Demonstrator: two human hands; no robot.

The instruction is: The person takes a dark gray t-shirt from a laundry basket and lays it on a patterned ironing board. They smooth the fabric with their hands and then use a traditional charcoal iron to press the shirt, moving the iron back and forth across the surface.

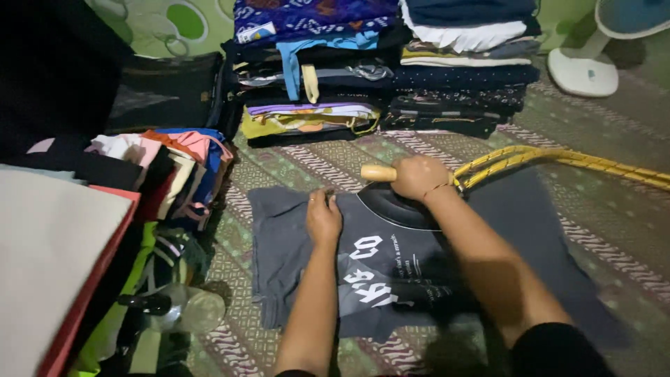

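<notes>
Right hand (417,177) is wrapped tight around the wooden handle of the iron (399,207), whose dark plate sits flat on the grey shirt (293,244). Just beside that grip, the left hand (324,220) presses palm-down on the cloth, fingers spread, gripping nothing. The one shirt lies spread on the patterned mat (614,237), printed side up. By the look of it the stretch under the iron is being smoothed, while the near hem is rumpled and unpressed. A yellow cord (558,159) runs away from the right wrist. Beyond the iron stand two tall stacks of folded clothes (391,63), a third heap (167,167) left of the flat hand, one clear bottle (183,308) nearer, one fan (593,49) far right.
</notes>
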